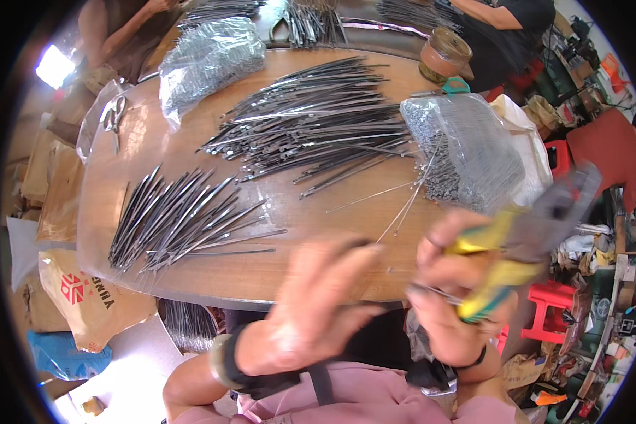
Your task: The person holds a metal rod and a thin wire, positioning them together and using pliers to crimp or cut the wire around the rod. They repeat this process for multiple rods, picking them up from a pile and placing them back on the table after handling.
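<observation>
My right hand (459, 283) is closed around pliers (544, 226) with yellow and green handles. Motion blurs their jaws, which point up and right. A short thin piece of metal (438, 292) shows by that hand's fingers; whether it is gripped I cannot make out. My left hand (318, 304), also blurred, hovers over the table's near edge, thumb and fingers apart and seemingly holding nothing. Just beyond its fingertips, several thin metal rods (406, 205) stick out from a clear plastic bag (473, 141) of rods.
Thin dark metal strips lie in a large pile (318, 120) and a smaller pile (177, 219) on the wooden table (290, 212). Another plastic bag (212, 63), scissors (114, 120) and a brown jar (445, 53) stand farther off. Two people sit across. A red stool (548, 307) is at right.
</observation>
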{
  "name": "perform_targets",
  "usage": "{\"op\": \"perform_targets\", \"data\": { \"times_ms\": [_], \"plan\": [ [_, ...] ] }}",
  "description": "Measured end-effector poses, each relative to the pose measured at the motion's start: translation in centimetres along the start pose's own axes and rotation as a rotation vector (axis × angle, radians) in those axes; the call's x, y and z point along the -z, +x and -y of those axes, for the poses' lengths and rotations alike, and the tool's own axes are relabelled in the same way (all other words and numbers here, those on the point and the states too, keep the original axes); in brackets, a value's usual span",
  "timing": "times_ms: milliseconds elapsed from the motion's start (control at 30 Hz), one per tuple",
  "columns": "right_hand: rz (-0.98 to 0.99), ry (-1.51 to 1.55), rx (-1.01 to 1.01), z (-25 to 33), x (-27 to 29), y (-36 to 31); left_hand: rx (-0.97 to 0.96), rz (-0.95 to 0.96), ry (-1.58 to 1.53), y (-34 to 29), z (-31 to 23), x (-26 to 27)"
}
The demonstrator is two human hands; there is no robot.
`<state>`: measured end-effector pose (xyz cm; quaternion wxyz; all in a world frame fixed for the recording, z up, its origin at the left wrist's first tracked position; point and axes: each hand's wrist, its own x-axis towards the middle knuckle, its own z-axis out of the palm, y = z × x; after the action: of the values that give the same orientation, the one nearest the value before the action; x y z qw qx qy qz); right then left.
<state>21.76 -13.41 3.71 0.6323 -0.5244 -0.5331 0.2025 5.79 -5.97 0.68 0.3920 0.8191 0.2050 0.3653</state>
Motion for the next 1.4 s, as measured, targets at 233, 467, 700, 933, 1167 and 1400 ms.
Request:
{"op": "perform_targets", "data": {
  "times_ms": [233,467,700,933,1167,1400],
  "plan": [
    [-0.176,0.308,-0.34,-0.7,3.4,-3.9,0.007,0.2,-0.075,-1.0,1.4,-1.8],
    [0.117,-0.373,-0.475,-2.8,6.3,-5.4,-0.03,0.218,0.35,3.5,6.9,1.1],
    [-0.351,0.85,-0.809,-3.7,8.0,-6.4,0.121,0.33,0.624,4.8,9.9,1.3],
    [-0.254,0.995,-0.8,-3.7,7.9,-8.0,0.249,0.048,0.349,2.1,6.2,5.8],
    [-0.235,0.512,-0.73,-3.2,7.1,-7.8,1.073,-0.344,-1.073,-5.7,2.5,4.3],
    [-0.05,-0.08,-0.376,-1.4,9.5,-5.0,1.069,0.018,-1.551,-5.8,1.2,-0.1]
  ]
}}
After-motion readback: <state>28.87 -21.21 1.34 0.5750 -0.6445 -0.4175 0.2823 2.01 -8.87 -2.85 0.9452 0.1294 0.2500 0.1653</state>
